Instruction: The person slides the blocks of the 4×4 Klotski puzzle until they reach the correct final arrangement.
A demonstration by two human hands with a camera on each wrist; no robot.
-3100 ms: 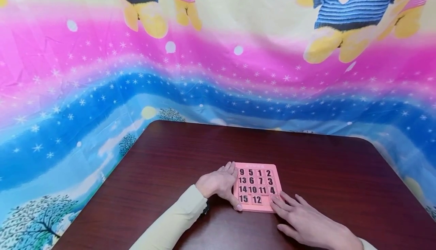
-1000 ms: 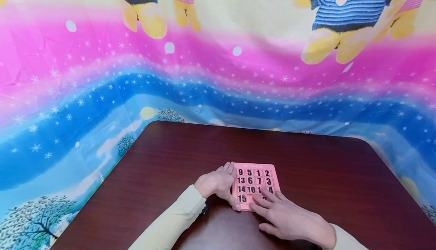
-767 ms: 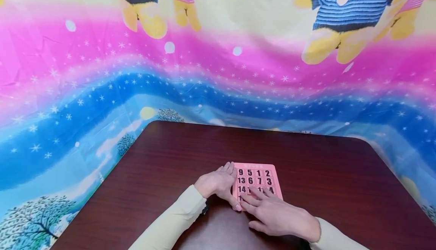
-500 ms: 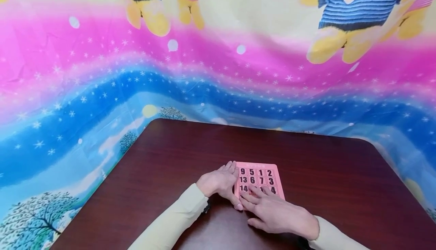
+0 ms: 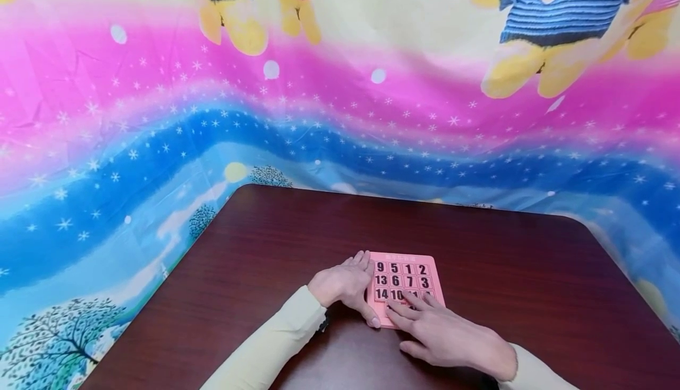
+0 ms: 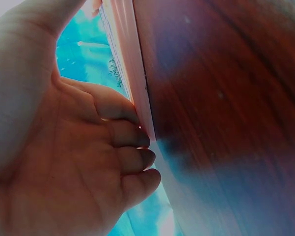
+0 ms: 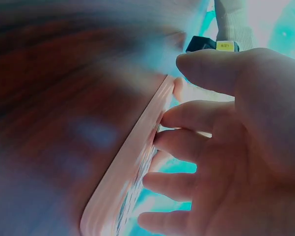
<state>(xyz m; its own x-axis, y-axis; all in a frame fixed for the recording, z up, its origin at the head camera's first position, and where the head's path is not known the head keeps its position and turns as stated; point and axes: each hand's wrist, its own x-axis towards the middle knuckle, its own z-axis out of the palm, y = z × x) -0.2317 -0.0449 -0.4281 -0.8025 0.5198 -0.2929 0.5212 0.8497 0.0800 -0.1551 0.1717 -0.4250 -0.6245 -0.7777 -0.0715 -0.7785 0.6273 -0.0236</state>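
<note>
Behind a dark red-brown surface, a hanging printed cloth in pink, blue and cream, with snowflakes, trees and figures in striped tops. Flat on the near part of the surface: a pink puzzle tray with numbered tiles.

From the head: left hand released, fingers straight along the tray's left side, thumb at its near-left corner. Right hand likewise released, fingers spread, tips over the near rows, thumb off the tray. Only from the left wrist: the left palm, the tray's pale side wall down against the surface, fingertips meeting it. Only from the right wrist: the underside of the right fingers, a rounded tray corner, and a black device with a yellow label, just beside a pale sleeve.

Numerals upright from the person's side; strip of small white lettering along the far edge, too small to read. Outline close to square, long axis hard to tell.

In the tray, from far to near: 9, 5, 1, 2; then 13, 6, 7, 3; then 14, 10 and a partly covered 11, with the next tile mostly hidden by fingers. Plain pink floor showing in the near-left compartment; rest of that row largely under the right fingers, numerals unreadable.
</note>
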